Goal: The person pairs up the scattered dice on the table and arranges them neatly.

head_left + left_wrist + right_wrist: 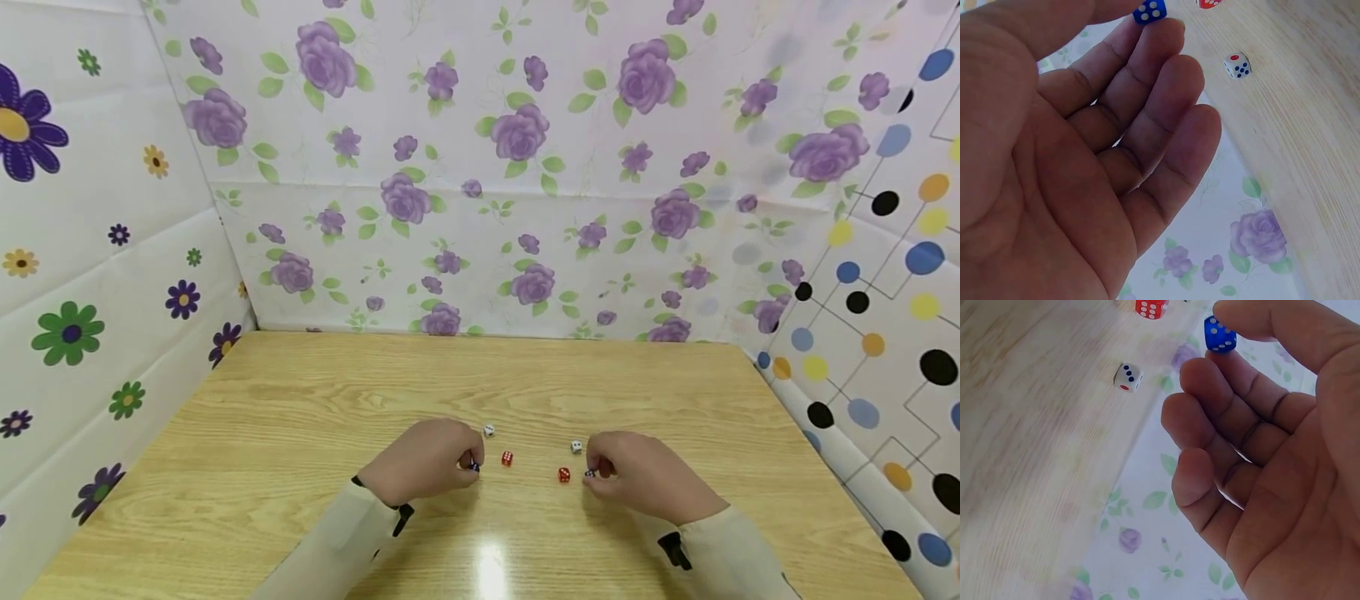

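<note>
Between thumb and fingers my left hand (429,460) pinches a blue die (1150,11) with white pips. My right hand (643,472) pinches another blue die (1220,335) in the same way, thumb against a fingertip. Just beyond the left hand lie a white die (489,431) and a red die (507,458). A second white die (576,447) and a second red die (564,475) lie to the left of the right hand. Both wrist views show the other fingers bent loosely, with nothing against them.
The dice lie on a wood-grain table (360,375). Behind it hangs a sheet with purple roses (517,133). A flower-patterned sheet (112,225) stands on the left, and a dotted one (885,275) on the right.
</note>
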Demonstrator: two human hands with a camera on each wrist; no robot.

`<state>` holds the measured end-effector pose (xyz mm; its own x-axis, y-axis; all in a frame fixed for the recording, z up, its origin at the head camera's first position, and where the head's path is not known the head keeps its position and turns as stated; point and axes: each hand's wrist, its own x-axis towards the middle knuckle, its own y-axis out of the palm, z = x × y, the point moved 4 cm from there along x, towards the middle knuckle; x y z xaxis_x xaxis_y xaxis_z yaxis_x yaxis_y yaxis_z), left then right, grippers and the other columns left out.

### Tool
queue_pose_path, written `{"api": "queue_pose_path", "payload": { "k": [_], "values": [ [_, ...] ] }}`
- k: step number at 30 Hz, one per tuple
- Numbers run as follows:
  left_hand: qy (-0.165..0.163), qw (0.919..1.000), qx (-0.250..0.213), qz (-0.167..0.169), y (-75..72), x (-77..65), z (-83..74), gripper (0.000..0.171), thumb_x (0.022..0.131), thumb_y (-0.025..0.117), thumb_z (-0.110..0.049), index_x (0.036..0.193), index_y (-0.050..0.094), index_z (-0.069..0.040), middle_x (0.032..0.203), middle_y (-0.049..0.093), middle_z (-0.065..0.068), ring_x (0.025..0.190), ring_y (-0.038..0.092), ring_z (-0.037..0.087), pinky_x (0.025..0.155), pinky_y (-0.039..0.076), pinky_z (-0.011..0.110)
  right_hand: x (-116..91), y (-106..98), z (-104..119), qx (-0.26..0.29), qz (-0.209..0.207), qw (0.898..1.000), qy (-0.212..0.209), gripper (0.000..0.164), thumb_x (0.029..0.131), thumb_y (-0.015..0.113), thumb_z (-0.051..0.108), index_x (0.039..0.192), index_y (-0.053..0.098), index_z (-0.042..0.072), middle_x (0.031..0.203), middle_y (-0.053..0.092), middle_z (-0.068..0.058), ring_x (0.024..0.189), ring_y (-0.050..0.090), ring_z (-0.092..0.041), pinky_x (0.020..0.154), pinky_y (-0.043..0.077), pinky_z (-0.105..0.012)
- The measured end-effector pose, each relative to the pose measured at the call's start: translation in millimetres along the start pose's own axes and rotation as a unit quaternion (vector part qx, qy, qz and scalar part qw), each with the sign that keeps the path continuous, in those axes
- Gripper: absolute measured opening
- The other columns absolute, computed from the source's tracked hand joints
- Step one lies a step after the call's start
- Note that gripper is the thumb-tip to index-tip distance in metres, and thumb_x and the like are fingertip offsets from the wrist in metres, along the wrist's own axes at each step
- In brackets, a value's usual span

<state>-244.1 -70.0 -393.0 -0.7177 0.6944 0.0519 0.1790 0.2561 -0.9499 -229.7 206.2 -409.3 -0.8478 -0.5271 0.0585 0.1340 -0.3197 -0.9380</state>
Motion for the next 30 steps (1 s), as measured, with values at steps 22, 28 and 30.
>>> {"api": "queue_pose_path", "payload": {
  "k": [22,28,30],
  "values": [
    [0.024,0.9972,-0.031,0.063,13.4,1.6,-15.4,0.016,0.091,0.071,-0.004,0.091,0.076,-0.018,0.082,0.064,-0.015,0.074,0.056,-0.002,0.074,0.051,0.021,-1,10,16,0.061,0.078,0.995,-0.032,0.022,0.094,0.076,0.020,0.081,0.061,0.030,0.071,0.054,0.016,0.064,0.045,0.000,0.062,0.042,-0.026],
    [0.027,0.9968,-0.015,0.073,21.9,0.7,-23.1,0.015,0.091,0.075,-0.007,0.089,0.076,-0.022,0.081,0.065,-0.018,0.072,0.056,-0.005,0.072,0.050,0.017,0,18,23,0.081,0.112,0.990,-0.041,0.017,0.093,0.076,0.017,0.085,0.067,0.029,0.079,0.057,0.020,0.070,0.051,0.000,0.066,0.046,-0.024],
    [0.027,0.9964,-0.014,0.079,25.3,0.9,-25.5,0.017,0.091,0.075,-0.008,0.086,0.075,-0.024,0.079,0.063,-0.019,0.070,0.054,-0.005,0.071,0.049,0.016,0,23,25,0.086,0.123,0.988,-0.044,0.018,0.093,0.075,0.015,0.085,0.068,0.029,0.080,0.058,0.020,0.070,0.051,0.000,0.067,0.047,-0.023]
  ]
}}
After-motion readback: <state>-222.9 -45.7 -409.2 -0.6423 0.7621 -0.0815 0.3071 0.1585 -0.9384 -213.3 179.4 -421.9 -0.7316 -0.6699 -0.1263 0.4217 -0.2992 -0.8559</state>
